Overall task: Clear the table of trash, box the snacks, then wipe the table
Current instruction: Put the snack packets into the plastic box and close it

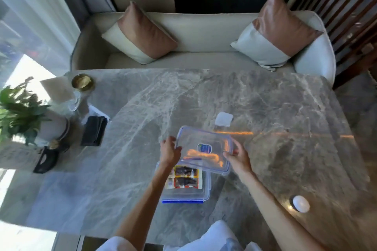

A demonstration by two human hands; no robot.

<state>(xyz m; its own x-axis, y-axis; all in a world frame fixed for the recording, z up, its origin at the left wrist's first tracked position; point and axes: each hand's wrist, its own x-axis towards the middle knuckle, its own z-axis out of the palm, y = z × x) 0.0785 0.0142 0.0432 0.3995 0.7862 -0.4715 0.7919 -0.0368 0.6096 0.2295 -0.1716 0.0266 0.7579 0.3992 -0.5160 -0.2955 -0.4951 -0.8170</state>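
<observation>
The left hand [168,150] and right hand [237,158] each grip one edge of the lid [204,146], held tilted above and just beyond the box [183,198] on the tabletop [265,98]. The snacks [185,177] lie inside the box. Risk: an offset or tilted lid will not seat, or may trap a packet under its rim. Count: one lid, one box, one cloth [224,118]. Two snack panels show; the packet number is unclear.

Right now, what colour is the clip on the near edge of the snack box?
The clip is blue; head view.
</observation>
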